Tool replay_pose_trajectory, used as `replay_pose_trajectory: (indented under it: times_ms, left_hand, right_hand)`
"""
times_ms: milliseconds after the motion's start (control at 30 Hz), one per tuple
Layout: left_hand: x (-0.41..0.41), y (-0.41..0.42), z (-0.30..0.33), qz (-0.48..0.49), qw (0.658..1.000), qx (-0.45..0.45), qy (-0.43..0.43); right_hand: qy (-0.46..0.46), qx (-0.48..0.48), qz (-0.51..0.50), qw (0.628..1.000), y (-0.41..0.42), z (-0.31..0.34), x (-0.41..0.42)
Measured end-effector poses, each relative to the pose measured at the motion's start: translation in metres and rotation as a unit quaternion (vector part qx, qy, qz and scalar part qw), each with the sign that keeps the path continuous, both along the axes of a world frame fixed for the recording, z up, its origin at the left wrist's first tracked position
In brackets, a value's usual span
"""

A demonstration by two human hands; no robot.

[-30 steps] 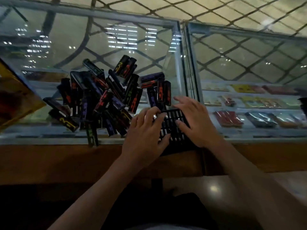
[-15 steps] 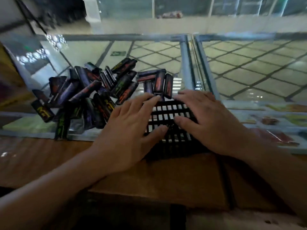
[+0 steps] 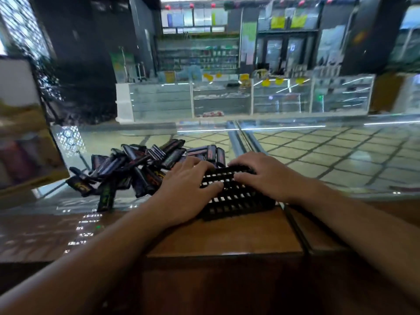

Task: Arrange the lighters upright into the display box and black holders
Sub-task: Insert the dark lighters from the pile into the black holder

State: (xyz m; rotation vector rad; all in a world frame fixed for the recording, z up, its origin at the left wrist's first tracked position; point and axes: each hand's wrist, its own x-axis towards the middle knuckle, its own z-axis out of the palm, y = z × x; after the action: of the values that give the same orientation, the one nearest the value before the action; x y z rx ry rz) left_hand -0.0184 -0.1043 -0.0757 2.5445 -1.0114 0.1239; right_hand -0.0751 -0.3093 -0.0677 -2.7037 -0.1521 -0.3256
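A black grid holder [image 3: 236, 197] with several empty slots lies on the counter at the centre. My left hand [image 3: 188, 189] rests on its left side with fingers spread over the grid. My right hand [image 3: 263, 176] lies on its right and far side, fingers flat on top. Left of the holder is a loose pile of several dark lighters [image 3: 136, 167], lying flat and crossed over one another on the glass. One lighter [image 3: 105, 196] sticks out toward the counter's front edge. The yellow display box [image 3: 25, 144] stands at the far left, blurred.
The glass counter top [image 3: 329, 153] stretches right, with a metal divider [image 3: 238, 139] behind the holder. A wooden ledge [image 3: 227, 237] runs along the near edge. Shop shelves and glass cases stand far behind.
The view has tilted upward, so the shop behind now shows. Both hands stay on the black holder in much the same spots; the lighter pile has not moved.
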Motion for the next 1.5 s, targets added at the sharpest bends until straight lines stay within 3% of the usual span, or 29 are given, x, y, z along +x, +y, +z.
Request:
replay_pose_trajectory:
  times_ms: [433,567,833,967,1200,1500]
  left_hand:
    - [-0.004,0.004,-0.003,-0.038,0.997,-0.067,-0.010]
    - [-0.006,0.005,0.004,-0.036,0.995,-0.087,-0.035]
    - [0.075,-0.021,0.053,0.029,0.999,0.023,-0.028]
    - [0.118,-0.028,0.046,0.057,0.995,-0.085,-0.011]
    - [0.141,-0.022,0.018,0.019,0.994,0.101,-0.027]
    - [0.143,-0.027,0.022,-0.011,0.995,0.098,-0.016]
  right_hand:
    - [-0.028,0.011,-0.030,0.999,-0.006,-0.001,0.006]
    - [0.010,0.015,-0.021,1.000,-0.006,0.004,0.009]
    - [0.095,-0.046,0.015,0.994,-0.004,0.045,0.070]
    - [0.031,0.025,0.009,0.999,-0.017,0.038,0.097]
    - [0.021,0.031,0.057,0.998,-0.035,0.014,0.110]
    - [0.035,0.021,0.085,0.996,-0.038,0.016,0.105]
